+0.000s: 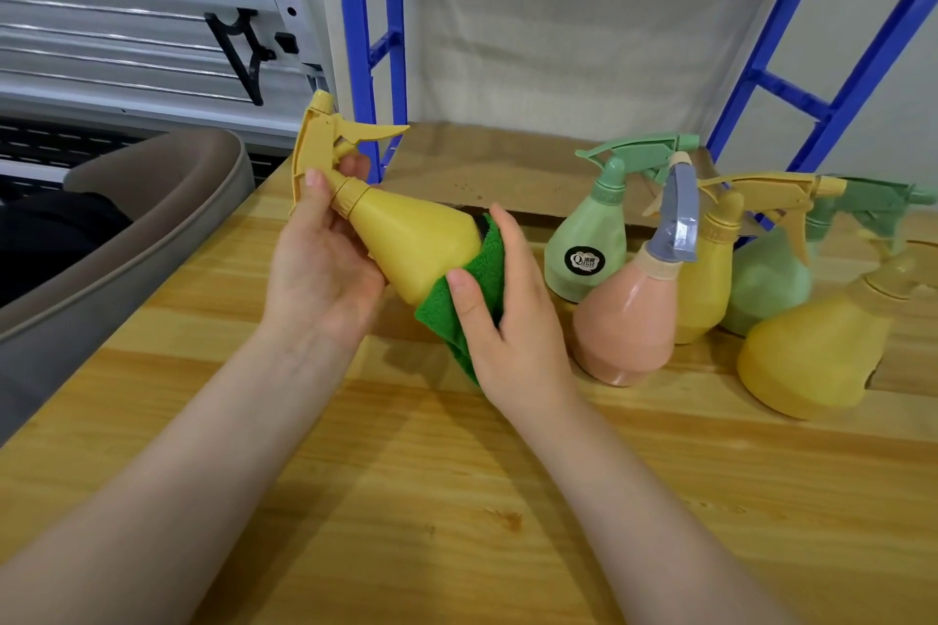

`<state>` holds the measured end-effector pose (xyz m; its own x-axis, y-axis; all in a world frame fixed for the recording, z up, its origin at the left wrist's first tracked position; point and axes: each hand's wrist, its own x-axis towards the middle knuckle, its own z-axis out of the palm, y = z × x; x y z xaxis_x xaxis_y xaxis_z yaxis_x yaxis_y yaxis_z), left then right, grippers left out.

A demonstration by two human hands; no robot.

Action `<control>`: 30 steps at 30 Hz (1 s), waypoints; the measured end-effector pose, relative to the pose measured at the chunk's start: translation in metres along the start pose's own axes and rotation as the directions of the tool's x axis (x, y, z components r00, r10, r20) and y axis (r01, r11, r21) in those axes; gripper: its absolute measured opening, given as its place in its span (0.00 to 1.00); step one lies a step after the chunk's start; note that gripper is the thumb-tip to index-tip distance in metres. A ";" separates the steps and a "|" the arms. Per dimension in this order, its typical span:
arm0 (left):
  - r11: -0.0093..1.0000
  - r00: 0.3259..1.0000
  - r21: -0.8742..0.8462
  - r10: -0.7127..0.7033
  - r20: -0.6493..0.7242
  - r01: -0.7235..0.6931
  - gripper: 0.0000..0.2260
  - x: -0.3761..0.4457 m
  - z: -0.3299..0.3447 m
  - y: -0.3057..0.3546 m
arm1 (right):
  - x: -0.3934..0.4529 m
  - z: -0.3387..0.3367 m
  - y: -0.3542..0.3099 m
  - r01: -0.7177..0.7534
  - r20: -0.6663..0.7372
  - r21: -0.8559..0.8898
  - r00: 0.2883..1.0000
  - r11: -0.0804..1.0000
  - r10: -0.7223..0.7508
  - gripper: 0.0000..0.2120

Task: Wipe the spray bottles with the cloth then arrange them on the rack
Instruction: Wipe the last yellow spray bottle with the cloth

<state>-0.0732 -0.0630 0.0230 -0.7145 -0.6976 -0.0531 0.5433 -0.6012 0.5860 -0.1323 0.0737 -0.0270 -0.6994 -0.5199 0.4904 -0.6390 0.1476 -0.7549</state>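
Observation:
My left hand (317, 269) grips the neck of a yellow spray bottle (406, 239), tilted with its nozzle up and to the left. Against the bottle's base, my right hand (512, 320) presses a green cloth (472, 289). Several more bottles stand on the wooden table (457, 497) to the right: a green one with a black label (589, 244), a pink one with a grey-blue trigger (629, 315), a yellow one behind it (705, 279), another green one (766, 289) and a tilted yellow one (812, 355). The blue rack (365, 41) rises behind them.
A brown shelf board (482, 168) of the rack lies level with the table's far edge. A grey-brown chair back (167, 198) stands at the left. A white slatted wall with a black bracket (238, 51) is behind it.

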 end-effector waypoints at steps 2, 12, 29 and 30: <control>0.999 0.999 0.032 0.039 0.028 -0.040 0.13 -0.002 0.002 -0.001 | 0.000 0.000 -0.001 0.008 -0.012 -0.013 1.000 1.000 -0.008 0.31; 0.943 0.970 0.308 0.051 0.237 -0.124 0.14 -0.022 0.006 -0.018 | 0.004 -0.002 -0.009 0.214 -0.038 -0.277 0.972 0.937 -0.234 0.29; 0.800 0.848 0.587 -0.223 0.481 -0.122 0.16 -0.023 0.004 -0.013 | 0.013 -0.031 -0.026 0.053 -0.088 -0.275 0.993 0.960 -0.080 0.19; 0.788 0.851 0.606 -0.243 0.465 -0.106 0.16 -0.021 0.004 -0.011 | 0.013 -0.032 -0.026 0.016 -0.060 -0.184 0.998 0.983 -0.028 0.18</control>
<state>-0.0658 -0.0401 0.0203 -0.9454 -0.2658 0.1883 0.2368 -0.1639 0.9576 -0.1350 0.0895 0.0128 -0.6994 -0.4727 0.5361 -0.6982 0.2911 -0.6541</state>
